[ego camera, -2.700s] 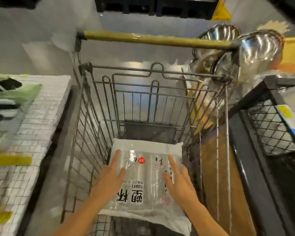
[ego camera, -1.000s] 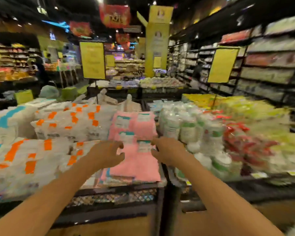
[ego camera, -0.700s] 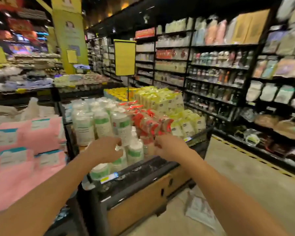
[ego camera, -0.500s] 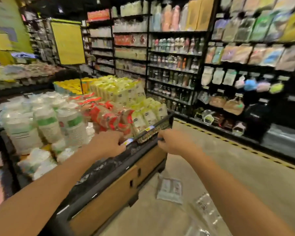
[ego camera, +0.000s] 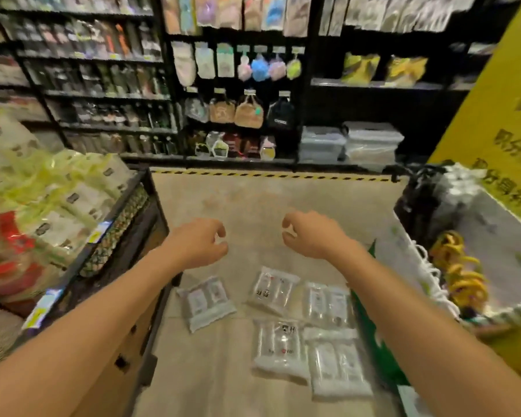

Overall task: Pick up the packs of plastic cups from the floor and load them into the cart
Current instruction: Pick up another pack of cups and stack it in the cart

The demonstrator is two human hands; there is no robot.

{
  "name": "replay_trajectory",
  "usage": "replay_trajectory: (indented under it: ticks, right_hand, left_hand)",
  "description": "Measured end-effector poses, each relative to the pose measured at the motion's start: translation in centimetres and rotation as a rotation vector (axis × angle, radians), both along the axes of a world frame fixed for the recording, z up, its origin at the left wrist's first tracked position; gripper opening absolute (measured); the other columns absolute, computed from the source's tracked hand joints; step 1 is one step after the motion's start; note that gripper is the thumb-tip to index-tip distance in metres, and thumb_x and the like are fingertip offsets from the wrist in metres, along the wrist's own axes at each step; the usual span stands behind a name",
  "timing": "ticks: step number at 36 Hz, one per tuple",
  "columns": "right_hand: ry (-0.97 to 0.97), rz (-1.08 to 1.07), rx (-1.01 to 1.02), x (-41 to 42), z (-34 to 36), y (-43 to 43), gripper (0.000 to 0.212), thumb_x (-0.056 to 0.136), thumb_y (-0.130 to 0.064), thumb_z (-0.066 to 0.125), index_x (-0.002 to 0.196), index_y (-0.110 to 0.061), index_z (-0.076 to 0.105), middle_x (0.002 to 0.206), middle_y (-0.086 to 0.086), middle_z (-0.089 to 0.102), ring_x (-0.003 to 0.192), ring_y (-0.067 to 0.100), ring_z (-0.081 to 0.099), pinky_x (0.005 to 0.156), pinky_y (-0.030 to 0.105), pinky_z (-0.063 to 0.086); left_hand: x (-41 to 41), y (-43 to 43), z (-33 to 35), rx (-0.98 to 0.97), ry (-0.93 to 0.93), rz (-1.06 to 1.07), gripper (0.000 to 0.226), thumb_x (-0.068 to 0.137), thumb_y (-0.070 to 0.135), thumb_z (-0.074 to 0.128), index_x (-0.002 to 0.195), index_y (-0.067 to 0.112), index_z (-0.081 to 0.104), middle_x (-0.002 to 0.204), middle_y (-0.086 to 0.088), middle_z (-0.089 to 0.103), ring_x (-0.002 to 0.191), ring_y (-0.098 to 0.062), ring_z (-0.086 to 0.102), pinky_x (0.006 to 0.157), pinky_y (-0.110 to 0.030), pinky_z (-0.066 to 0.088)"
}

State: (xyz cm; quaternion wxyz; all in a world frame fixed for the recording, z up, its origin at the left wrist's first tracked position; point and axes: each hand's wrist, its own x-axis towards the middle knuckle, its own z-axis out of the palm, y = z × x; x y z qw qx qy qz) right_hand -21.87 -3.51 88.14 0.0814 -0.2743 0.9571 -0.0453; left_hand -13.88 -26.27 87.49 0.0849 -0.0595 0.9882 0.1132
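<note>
Both of your hands are up in the middle of the frame with nothing in them: your left hand (ego camera: 197, 246) and your right hand (ego camera: 309, 234) have the fingers curled in loosely. The clear, floppy packs of plastic cups (ego camera: 278, 326) lie flat on the smooth tan floor (ego camera: 253, 206) in the lower middle, five that you can count, some touching each other. The cart is not in view. Be careful: the packs look slippery and soft, so one could slide out of your grip or sag and drop if you grab only a corner. Two packs at the lower right touch, so you might lift both by mistake. The dark display stand with green and red bags (ego camera: 73, 224) is close on the left, and you could bump it when you bend. Dark shelves (ego camera: 238, 85) fill the top.
</note>
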Motion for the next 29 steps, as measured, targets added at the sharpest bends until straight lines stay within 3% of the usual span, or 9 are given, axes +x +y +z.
replay_trajectory:
  ticks: [9,12,15,18,22,27,29]
  right_hand:
    - [-0.131,-0.271,0.072,-5.9,-7.4,6.8,0.041,0.100,-0.039,0.046,0.137,-0.022,0.053,0.126,0.008,0.064,0.107,0.032,0.061,0.085,0.042,0.053]
    - [-0.170,-0.302,0.083,-9.1,-11.1,8.7,0.042,0.100,-0.038,0.046,0.137,-0.021,0.054,0.122,0.008,0.066,0.106,0.032,0.063,0.086,0.043,0.054]
    - [-0.221,-0.330,0.058,-12.2,-16.2,10.0,0.043,0.098,-0.038,0.047,0.137,-0.022,0.052,0.124,0.007,0.065,0.111,0.031,0.061,0.087,0.044,0.053]
    - [-0.250,-0.299,0.035,-15.4,-23.0,11.1,0.040,0.098,-0.036,0.048,0.134,-0.019,0.055,0.124,0.009,0.065,0.109,0.032,0.062,0.084,0.041,0.052]
    - [-0.276,-0.312,0.036,-18.7,-33.1,12.0,0.038,0.100,-0.035,0.046,0.134,-0.020,0.053,0.120,0.008,0.065,0.105,0.032,0.063,0.072,0.038,0.043]
    - [-0.462,-0.374,0.009,-19.6,-48.2,12.1,0.044,0.100,-0.037,0.045,0.142,-0.024,0.046,0.130,0.008,0.060,0.115,0.032,0.058,0.083,0.043,0.048]
    - [-0.538,-0.376,0.046,-19.6,-54.9,12.1,0.046,0.100,-0.039,0.043,0.145,-0.026,0.041,0.130,0.009,0.059,0.117,0.032,0.057,0.086,0.044,0.047]
  left_hand:
    - [-12.0,5.8,-8.2,0.076,-0.080,-0.185,0.037,0.094,0.037,0.054,0.127,0.020,0.059,0.118,-0.004,0.066,0.109,-0.025,0.060,0.082,-0.030,0.043]
    - [-15.3,7.9,-11.9,0.157,-0.114,-0.205,0.036,0.095,0.028,0.055,0.127,0.011,0.059,0.117,-0.009,0.065,0.096,-0.021,0.056,0.075,-0.027,0.038]
    - [-18.2,9.0,-16.7,0.185,-0.168,-0.182,0.038,0.093,0.028,0.055,0.128,0.012,0.058,0.117,-0.011,0.065,0.096,-0.026,0.059,0.082,-0.034,0.048]
    - [-20.7,9.3,-22.8,0.128,-0.200,-0.152,0.042,0.092,0.033,0.055,0.130,0.017,0.057,0.120,-0.010,0.066,0.107,-0.031,0.062,0.089,-0.041,0.051]
    - [-23.7,9.3,-32.5,0.097,-0.238,-0.092,0.044,0.092,0.034,0.055,0.134,0.021,0.054,0.121,-0.008,0.065,0.112,-0.031,0.060,0.088,-0.039,0.049]
    - [-25.4,9.0,-46.6,0.200,-0.327,-0.004,0.050,0.096,0.032,0.054,0.144,0.021,0.045,0.126,-0.007,0.062,0.108,-0.029,0.061,0.082,-0.034,0.045]
    - [-25.5,8.8,-53.0,0.213,-0.354,0.008,0.052,0.095,0.034,0.053,0.145,0.023,0.042,0.122,-0.006,0.062,0.108,-0.030,0.061,0.086,-0.038,0.050]
